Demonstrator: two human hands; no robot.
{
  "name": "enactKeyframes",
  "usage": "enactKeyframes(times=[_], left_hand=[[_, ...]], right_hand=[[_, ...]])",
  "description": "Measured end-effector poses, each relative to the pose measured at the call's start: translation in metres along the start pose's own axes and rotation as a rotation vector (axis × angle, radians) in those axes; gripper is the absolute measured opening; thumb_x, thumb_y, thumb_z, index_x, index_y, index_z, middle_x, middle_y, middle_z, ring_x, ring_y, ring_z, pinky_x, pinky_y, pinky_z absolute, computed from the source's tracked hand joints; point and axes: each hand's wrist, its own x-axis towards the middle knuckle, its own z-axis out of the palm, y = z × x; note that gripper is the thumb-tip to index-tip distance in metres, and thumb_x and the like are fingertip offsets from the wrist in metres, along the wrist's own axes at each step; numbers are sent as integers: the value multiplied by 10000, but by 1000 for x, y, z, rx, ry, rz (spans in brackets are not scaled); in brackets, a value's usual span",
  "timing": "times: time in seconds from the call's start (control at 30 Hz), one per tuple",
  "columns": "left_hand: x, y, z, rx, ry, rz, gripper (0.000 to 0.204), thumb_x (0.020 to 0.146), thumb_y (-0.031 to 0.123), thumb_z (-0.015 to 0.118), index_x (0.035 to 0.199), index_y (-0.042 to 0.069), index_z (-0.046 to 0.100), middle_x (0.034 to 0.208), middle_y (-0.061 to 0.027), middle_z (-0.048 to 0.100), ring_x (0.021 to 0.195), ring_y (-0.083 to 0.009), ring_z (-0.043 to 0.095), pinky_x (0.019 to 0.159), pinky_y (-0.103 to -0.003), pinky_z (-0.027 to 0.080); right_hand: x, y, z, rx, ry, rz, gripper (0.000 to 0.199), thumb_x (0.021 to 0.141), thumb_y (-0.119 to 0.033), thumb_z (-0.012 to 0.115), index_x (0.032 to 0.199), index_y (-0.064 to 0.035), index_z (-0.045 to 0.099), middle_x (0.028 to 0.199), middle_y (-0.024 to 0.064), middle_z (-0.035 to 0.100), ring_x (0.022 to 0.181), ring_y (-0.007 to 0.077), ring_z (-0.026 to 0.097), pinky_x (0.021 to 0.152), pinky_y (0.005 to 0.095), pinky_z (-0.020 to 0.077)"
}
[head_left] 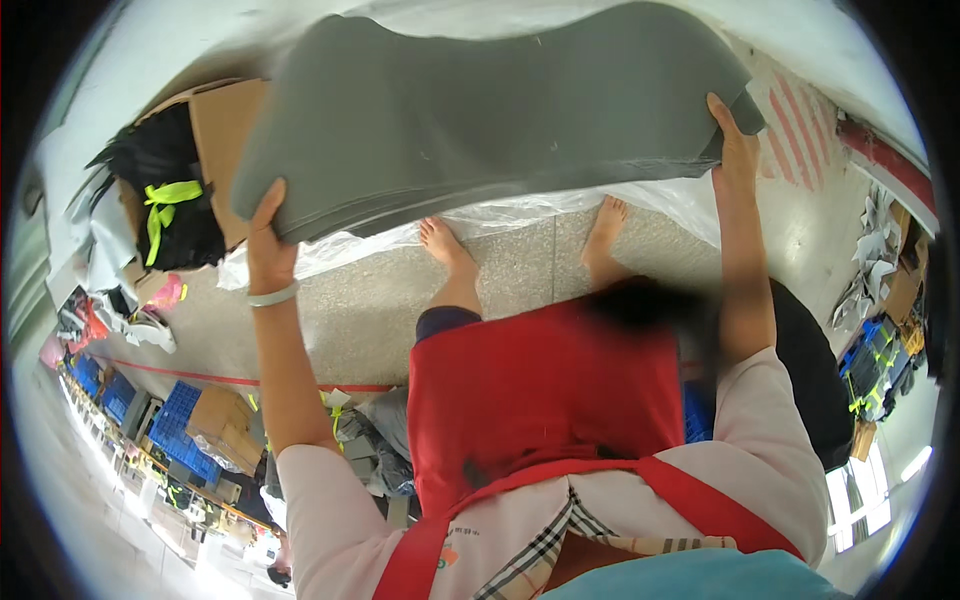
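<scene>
Item: stack of grey foam sheets (500, 110), thin layers showing along the near edge, held up off the floor in front of the person.
Long axis: runs left to right across the view, from one hand to the other; the broad face tilts toward the camera and the stack sags slightly in the middle.
Left hand (265, 240): grips the lower left corner of the stack, fingers clamped on it, thumb on the near face; a pale bracelet (273, 296) sits on the wrist.
Right hand (735, 150): grips the right edge of the stack, fingers wrapped behind and clamped on it, thumb forward.
Below the item: clear plastic sheeting (480, 225) spread on the speckled floor (350, 310), just under the near edge of the stack.
Person: bare feet (445, 245) on the floor beside the plastic; red apron (540, 400) over pink sleeves.
Left surroundings: cardboard box (225, 130) behind the stack's left end; black bundle tied with a yellow-green ribbon (165, 205) beside it.
Far left: blue crates (180, 425) well apart from the stack.
</scene>
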Motion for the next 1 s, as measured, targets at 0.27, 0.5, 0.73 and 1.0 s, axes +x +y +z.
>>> enactKeyframes(times=[0.27,0.5,0.73,1.0], left_hand=[[199,-196,-144,174,149,-328,577,873,67,662,1380,12,393,1380,-131,457,1259,-320,461,1024,-470,455],[216,-280,-160,266,333,-376,727,883,142,660,1461,3,242,1470,-169,361,1326,-401,376,1032,-538,433],[219,-299,-165,257,401,-407,599,936,180,570,1451,48,295,1471,-164,358,1318,-387,391,988,-539,469],[243,-260,-151,422,538,-319,846,785,299,785,1430,72,286,1429,-194,336,1319,-381,344,1000,-554,443]], right_hand=[[95,310,-53,-11,-75,616,734,752,-255,820,1333,-3,450,1309,101,476,1176,214,463,970,313,401],[137,337,-84,-175,-55,720,990,688,-474,850,1396,24,370,1486,152,293,1320,243,325,1100,325,283],[155,334,-60,-242,-55,663,879,760,-526,769,1381,-1,434,1408,102,462,1290,206,400,1054,318,301],[173,344,-67,-118,-168,703,934,753,-476,795,1437,-10,363,1466,86,424,1354,227,360,1103,395,238]])
